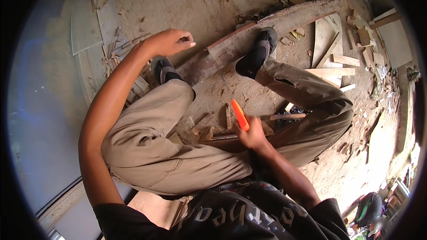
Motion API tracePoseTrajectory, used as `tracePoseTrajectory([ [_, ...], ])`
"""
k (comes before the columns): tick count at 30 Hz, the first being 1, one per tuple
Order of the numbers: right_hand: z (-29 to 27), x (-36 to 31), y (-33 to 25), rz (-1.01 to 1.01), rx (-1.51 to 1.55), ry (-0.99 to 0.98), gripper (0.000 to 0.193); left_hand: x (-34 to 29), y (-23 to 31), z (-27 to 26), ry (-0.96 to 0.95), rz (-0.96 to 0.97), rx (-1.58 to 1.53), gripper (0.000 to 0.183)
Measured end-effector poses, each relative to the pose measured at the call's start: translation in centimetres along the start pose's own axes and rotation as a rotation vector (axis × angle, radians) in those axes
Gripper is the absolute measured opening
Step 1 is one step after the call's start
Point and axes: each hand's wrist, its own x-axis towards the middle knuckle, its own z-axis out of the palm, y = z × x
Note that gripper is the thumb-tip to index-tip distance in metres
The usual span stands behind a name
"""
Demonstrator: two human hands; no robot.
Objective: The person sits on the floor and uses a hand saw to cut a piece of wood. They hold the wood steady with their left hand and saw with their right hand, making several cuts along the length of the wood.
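A handsaw with an orange handle is gripped by my right hand, the fingers wrapped round it. Its thin blade, seen nearly edge-on, reaches forward across a long rough wooden plank. The plank lies slantwise from between my feet to the far right. My right shoe rests against the plank, while my left shoe is by its left end. Above and beyond that end hovers my left hand, fingers loosely curled, thumb apart, with nothing visible in it.
Wood offcuts litter the dirt floor on the right, along with a pale board. Flat panels lie at the far left. Between my legs are small scraps and a wooden stick. Assorted clutter sits at the lower right.
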Motion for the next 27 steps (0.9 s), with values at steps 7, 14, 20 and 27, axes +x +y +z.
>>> tracePoseTrajectory([
  [7,4.1,12.0,1.5,-0.161,0.04,0.062,0.033,2.2,-1.6,1.5,-0.209,-0.086,0.296,0.038],
  [14,2.9,9.3,1.2,-0.077,0.051,0.027,0.027,3.5,-0.3,0.7,0.014,0.113,0.177,0.039],
  [20,-0.5,-1.1,-0.7,-0.023,-0.004,-0.023,0.021,3.5,-1.2,1.8,-0.203,-0.06,0.286,0.039],
  [27,4.4,16.3,-2.5,-0.022,0.045,0.167,0.031,5.0,1.3,0.9,-0.064,0.119,0.263,0.037],
])
